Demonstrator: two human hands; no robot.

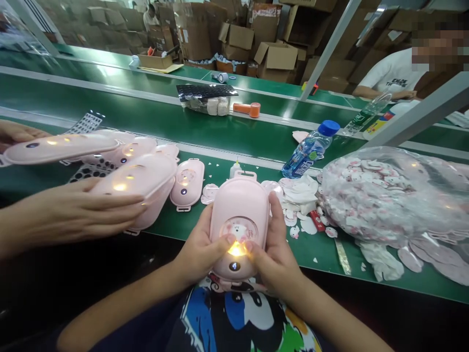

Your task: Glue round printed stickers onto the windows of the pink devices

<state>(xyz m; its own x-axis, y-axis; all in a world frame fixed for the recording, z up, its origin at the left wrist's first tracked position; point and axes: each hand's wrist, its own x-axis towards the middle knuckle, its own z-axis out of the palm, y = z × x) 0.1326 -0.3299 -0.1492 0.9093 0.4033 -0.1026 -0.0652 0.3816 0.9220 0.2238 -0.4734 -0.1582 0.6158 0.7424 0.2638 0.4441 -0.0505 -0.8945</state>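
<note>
We hold one pink plastic case (240,230) over the near belt edge, left hand (200,247) and right hand (274,249) grasping its sides, thumbs (230,239) pressed on its lit face. One more case (186,182) lies on the green conveyor belt (322,256); a co-worker's two hands (69,210) are on at least three others (60,149). One water bottle (309,149), one clear bag (388,195) of pink discs.

Head-worn camera looks forward and down across a conveyor belt (234,132)
</note>
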